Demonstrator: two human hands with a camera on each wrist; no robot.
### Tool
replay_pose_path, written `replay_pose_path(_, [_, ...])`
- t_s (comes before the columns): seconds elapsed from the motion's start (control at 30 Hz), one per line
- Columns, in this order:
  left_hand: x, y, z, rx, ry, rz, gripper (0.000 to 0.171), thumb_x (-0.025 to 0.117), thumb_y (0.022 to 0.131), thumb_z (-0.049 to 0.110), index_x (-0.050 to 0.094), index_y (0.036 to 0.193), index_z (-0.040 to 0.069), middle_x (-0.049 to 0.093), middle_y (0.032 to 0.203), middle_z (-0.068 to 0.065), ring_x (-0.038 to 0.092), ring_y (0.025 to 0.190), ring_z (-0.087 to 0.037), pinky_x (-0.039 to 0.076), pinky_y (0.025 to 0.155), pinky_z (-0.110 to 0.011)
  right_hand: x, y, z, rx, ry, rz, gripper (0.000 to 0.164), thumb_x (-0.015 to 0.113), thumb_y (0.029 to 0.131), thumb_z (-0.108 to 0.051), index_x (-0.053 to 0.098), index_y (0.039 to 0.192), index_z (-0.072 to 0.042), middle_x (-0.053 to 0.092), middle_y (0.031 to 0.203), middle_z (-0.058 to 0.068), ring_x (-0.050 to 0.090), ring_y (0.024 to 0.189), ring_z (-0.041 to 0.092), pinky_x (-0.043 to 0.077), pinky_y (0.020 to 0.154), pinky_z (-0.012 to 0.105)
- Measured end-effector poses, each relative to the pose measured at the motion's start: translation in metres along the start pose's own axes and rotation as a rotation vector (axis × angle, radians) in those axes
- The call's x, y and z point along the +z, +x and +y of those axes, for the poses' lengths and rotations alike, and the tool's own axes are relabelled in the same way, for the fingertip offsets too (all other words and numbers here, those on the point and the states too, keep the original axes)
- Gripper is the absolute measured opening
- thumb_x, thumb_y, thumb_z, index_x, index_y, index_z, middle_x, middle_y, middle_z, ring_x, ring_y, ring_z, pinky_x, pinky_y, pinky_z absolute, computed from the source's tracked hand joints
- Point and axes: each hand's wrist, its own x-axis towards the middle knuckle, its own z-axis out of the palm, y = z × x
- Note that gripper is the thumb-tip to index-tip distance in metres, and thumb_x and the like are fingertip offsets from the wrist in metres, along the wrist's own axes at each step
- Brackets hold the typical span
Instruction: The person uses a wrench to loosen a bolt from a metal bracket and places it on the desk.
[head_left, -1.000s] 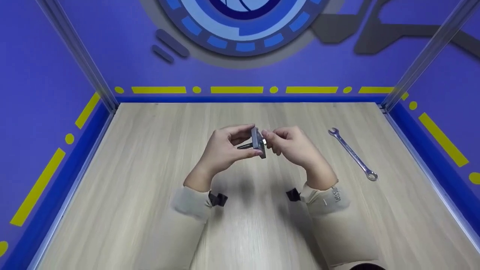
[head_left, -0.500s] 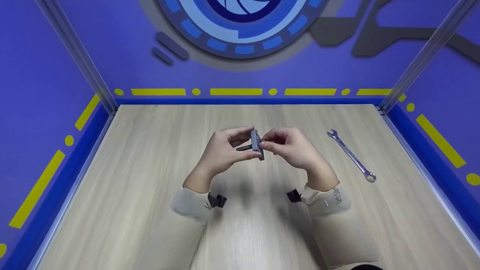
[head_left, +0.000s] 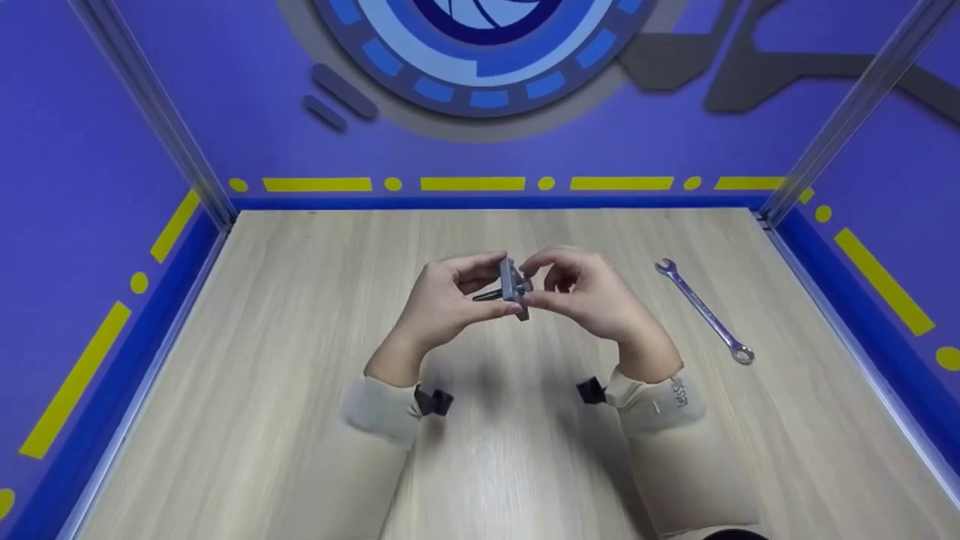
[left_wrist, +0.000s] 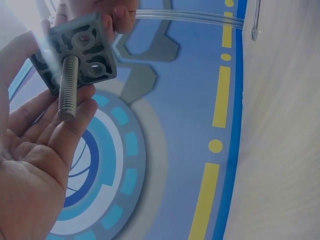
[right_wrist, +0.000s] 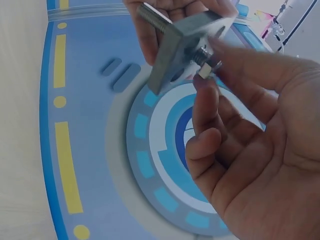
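Observation:
My left hand (head_left: 444, 298) grips a grey square plate (head_left: 507, 280) by its edges, thumb on the near side and fingers on the far side. Holes and hollows mark the plate's back in the left wrist view. A threaded bolt (left_wrist: 69, 90) runs through its middle, its long end pointing toward the left palm. On the plate's other face, in the right wrist view, the bolt's shiny hex head (right_wrist: 205, 71) stands off with some thread showing. My right hand (head_left: 592, 298) has thumb and finger at that head, pinching it; motion blurs the fingertips there.
A combination wrench (head_left: 703, 310) lies on the wooden table (head_left: 285, 337) to the right of the hands. Blue panels (head_left: 750, 142) with metal corner posts (head_left: 847, 135) enclose the back and sides. Small black cameras (head_left: 435, 401) sit at both wrists.
The right hand's thumb and finger have shifted about the bolt head, parting more and baring it now. The left hand and plate have barely moved; the wrench lies still.

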Motion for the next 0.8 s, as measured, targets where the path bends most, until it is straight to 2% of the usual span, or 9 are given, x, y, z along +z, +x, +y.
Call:
replay_pose_path(0.1, [0.0008, 0.0001, 0.0002, 0.002, 0.012, 0.004, 0.074, 0.102, 0.085, 0.014, 0.07, 0.151, 0.003, 0.081, 0.139, -0.014, 0.077, 0.135, -0.027, 0.065, 0.117, -0.031, 0.0, 0.001, -0.0003, 0.1, -0.016, 0.055, 0.02, 0.082, 0.106, -0.024, 0.083, 0.111, -0.005, 0.072, 0.091, 0.001, 0.058, 0.073, 0.011, 0.049, 0.064, 0.021])
replay_pose_path(0.23, [0.0023, 0.0002, -0.0005, 0.008, 0.025, 0.006, 0.075, 0.102, 0.084, 0.013, 0.07, 0.151, 0.002, 0.08, 0.141, -0.015, 0.077, 0.136, -0.028, 0.064, 0.116, -0.028, 0.0028, 0.0027, 0.0006, 0.216, -0.047, 0.064, 0.049, 0.069, 0.114, -0.042, 0.075, 0.082, -0.006, 0.057, 0.068, -0.006, 0.045, 0.06, 0.009, 0.036, 0.053, 0.023])
replay_pose_path(0.33, [0.0033, 0.0006, -0.001, 0.022, 0.029, 0.004, 0.075, 0.102, 0.084, 0.012, 0.07, 0.151, 0.0, 0.08, 0.14, -0.016, 0.077, 0.136, -0.029, 0.064, 0.119, -0.033, 0.0048, 0.0031, 0.0003, 0.239, -0.03, 0.011, 0.054, 0.067, 0.115, -0.044, 0.071, 0.073, -0.009, 0.054, 0.063, -0.007, 0.044, 0.056, 0.009, 0.034, 0.05, 0.022])
replay_pose_path(0.53, [0.0038, 0.0009, 0.0005, 0.049, 0.022, -0.005, 0.075, 0.101, 0.085, 0.01, 0.069, 0.151, -0.002, 0.08, 0.139, -0.016, 0.077, 0.136, -0.029, 0.063, 0.121, -0.034, 0.0062, 0.0034, 0.0005, 0.201, -0.01, -0.05, 0.046, 0.073, 0.112, -0.037, 0.072, 0.073, -0.012, 0.06, 0.068, -0.005, 0.052, 0.06, 0.011, 0.044, 0.054, 0.022])
replay_pose_path(0.8, [0.0034, 0.0008, -0.0006, 0.043, 0.027, -0.002, 0.074, 0.102, 0.085, 0.013, 0.07, 0.151, 0.0, 0.08, 0.138, -0.016, 0.077, 0.136, -0.029, 0.062, 0.122, -0.045, 0.001, 0.0012, -0.0004, 0.152, -0.017, -0.06, 0.022, 0.08, 0.107, -0.026, 0.083, 0.098, -0.006, 0.063, 0.076, -0.004, 0.053, 0.067, 0.01, 0.045, 0.058, 0.02])
